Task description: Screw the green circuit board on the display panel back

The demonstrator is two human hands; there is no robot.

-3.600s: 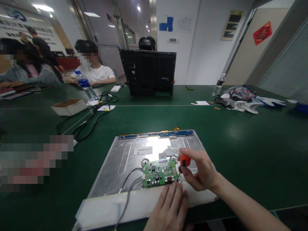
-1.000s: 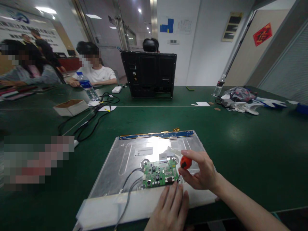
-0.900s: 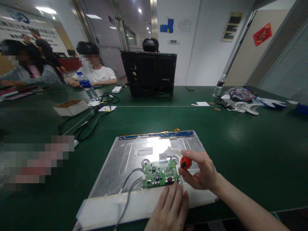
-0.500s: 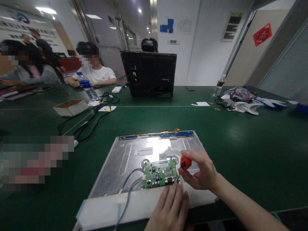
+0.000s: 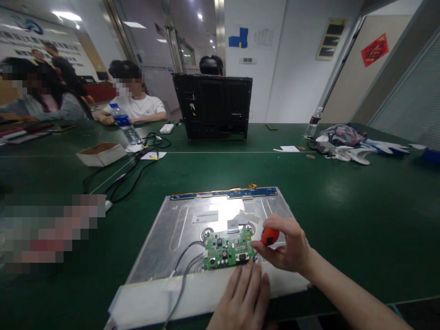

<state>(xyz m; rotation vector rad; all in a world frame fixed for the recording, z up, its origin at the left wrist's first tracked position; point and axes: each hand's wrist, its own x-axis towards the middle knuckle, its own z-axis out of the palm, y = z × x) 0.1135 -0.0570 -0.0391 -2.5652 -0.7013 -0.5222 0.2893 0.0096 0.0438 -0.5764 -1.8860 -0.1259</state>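
A silver metal panel [image 5: 178,229] lies on the table, with a blue circuit strip [image 5: 220,194] along its far edge. On its middle sits a green circuit board [image 5: 227,247], wired on the left side. My right hand [image 5: 288,245] grips the orange handle of a screwdriver [image 5: 270,235] at the board's right edge; the shaft's tip is too small to make out. My left hand [image 5: 242,295] lies with fingers extended on the white strip [image 5: 165,298] along the near edge, fingertips by the board's lower right corner.
A black monitor back [image 5: 213,107] stands at the far edge. Cables [image 5: 137,167], an open box [image 5: 102,154] and a bottle [image 5: 125,123] are on the left; gloves [image 5: 352,153] and another bottle [image 5: 313,123] at right. Other people sit at the far left.
My right hand has shifted its fingers around the screwdriver handle, and the handle has moved slightly right and tilted. My left hand has stayed in place.
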